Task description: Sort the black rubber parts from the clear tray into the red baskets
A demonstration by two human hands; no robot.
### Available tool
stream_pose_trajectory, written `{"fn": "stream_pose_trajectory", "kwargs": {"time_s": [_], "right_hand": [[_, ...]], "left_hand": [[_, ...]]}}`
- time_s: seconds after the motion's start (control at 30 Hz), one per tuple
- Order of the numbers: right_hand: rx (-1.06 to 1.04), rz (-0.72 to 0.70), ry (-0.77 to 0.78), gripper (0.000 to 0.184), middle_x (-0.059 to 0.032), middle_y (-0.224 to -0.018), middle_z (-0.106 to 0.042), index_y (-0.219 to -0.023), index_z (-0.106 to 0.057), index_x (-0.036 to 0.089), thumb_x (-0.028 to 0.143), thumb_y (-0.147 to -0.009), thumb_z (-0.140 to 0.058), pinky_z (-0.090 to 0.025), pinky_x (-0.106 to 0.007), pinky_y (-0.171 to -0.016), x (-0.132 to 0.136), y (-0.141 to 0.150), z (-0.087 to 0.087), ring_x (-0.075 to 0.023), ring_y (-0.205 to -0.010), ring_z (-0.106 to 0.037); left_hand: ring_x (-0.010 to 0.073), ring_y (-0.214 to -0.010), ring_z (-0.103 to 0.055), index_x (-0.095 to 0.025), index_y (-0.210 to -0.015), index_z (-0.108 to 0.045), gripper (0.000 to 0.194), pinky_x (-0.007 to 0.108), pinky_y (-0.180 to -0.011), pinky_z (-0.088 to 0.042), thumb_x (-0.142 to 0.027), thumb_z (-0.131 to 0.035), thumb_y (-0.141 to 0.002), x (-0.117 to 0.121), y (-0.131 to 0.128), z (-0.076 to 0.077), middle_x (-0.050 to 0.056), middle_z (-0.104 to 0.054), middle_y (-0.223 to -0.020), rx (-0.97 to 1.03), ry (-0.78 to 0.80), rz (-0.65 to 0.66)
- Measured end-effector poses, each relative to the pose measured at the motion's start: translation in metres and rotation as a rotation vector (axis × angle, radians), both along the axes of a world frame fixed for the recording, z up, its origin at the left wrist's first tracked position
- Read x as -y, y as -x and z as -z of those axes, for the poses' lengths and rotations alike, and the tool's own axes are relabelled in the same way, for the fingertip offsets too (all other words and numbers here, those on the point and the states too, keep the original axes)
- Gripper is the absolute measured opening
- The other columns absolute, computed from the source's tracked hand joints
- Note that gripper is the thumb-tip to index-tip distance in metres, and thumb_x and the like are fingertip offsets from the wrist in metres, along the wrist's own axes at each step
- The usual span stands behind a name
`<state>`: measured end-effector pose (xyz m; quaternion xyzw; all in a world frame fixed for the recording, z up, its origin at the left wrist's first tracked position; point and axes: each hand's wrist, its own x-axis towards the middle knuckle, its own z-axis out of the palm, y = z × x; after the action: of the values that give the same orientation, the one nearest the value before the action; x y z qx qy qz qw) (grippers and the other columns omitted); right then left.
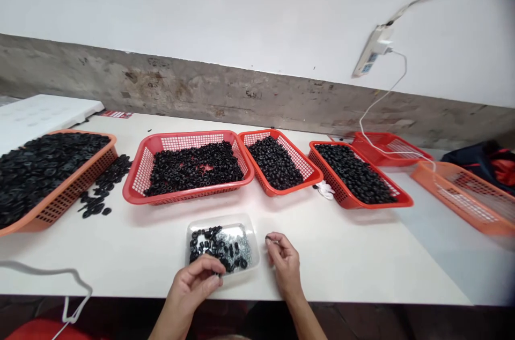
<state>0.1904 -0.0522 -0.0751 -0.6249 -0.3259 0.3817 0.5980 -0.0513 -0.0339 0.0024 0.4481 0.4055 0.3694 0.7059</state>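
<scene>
My left hand [192,287] is at the near edge of a clear plastic tub [253,246], thumb and fingertips pinched on a tiny dark piece, mostly hidden by the fingers. To the right of the tub, my right hand [286,265] pinches a small black part [267,238] above the white table. Inside the tub, black rubber-like rings and plugs [206,241] lie on the left and near side. Many tiny shiny metal pieces [239,241] fill its right side; their exact kind is too small to tell.
Behind the tub stand red baskets of small black parts: a wide one [134,182], a middle one [277,191] and a right one [402,204]. An orange basket [76,190] of black rings is at left, with loose rings [96,200] beside it. A white cable [362,120] hangs at right.
</scene>
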Motion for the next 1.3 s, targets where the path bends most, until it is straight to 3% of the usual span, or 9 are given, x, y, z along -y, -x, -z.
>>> {"fn": "stream_pose_trajectory", "kwargs": {"time_s": [0.2,0.4,0.7,0.9,1.3], "right_hand": [[0.003,-0.023,0.005,0.039,0.0077,-0.054,-0.039,-0.096,-0.063,0.015,0.050,-0.081,-0.070,-0.030,-0.021,-0.047,0.001,-0.001,0.001,-0.0096,-0.048,-0.036],[0.012,-0.025,0.015,0.037,0.0070,-0.055,-0.042,-0.096,-0.064,0.016,0.048,-0.079,-0.072,-0.032,-0.021,-0.047,0.001,-0.002,0.003,-0.0095,-0.048,-0.037],[0.040,-0.028,0.021,0.039,0.0066,-0.054,-0.042,-0.094,-0.065,0.015,0.050,-0.078,-0.072,-0.033,-0.022,-0.047,0.000,0.001,-0.001,-0.0105,-0.049,-0.038],[0.062,-0.041,0.032,0.040,0.0056,-0.056,-0.044,-0.095,-0.065,0.016,0.052,-0.079,-0.071,-0.035,-0.023,-0.049,0.001,0.000,0.003,-0.0117,-0.050,-0.041],[0.069,-0.036,0.042,0.044,0.0041,-0.057,-0.047,-0.097,-0.065,0.016,0.055,-0.077,-0.072,-0.037,-0.024,-0.049,0.001,-0.004,0.006,-0.0130,-0.051,-0.043]], "left_hand": [[0.0170,-0.081,-0.052,-0.019,-0.083,-0.073,0.017,0.025,-0.077,-0.041,-0.036,-0.075,-0.080,-0.001,0.002,0.003,0.003,-0.059,-0.088,0.007,-0.012,0.027],[0.0149,-0.073,-0.051,-0.018,-0.087,-0.071,0.020,0.024,-0.071,-0.041,-0.033,-0.079,-0.076,0.001,0.000,0.002,0.003,-0.065,-0.081,0.042,0.082,-0.004],[0.0132,-0.071,-0.053,-0.017,-0.079,-0.070,0.016,0.022,-0.067,-0.042,-0.030,-0.079,-0.076,0.002,0.003,0.005,0.002,-0.063,-0.078,0.078,0.053,0.018],[0.0095,-0.055,-0.055,-0.015,-0.079,-0.070,0.024,0.021,-0.058,-0.041,-0.036,-0.081,-0.075,0.003,-0.006,0.003,0.002,-0.065,-0.074,0.077,0.086,0.050],[0.0098,-0.052,-0.058,-0.013,-0.075,-0.068,0.030,0.020,-0.052,-0.040,-0.039,-0.084,-0.072,0.009,-0.015,-0.009,0.004,-0.065,-0.072,0.172,0.092,0.089]]}}
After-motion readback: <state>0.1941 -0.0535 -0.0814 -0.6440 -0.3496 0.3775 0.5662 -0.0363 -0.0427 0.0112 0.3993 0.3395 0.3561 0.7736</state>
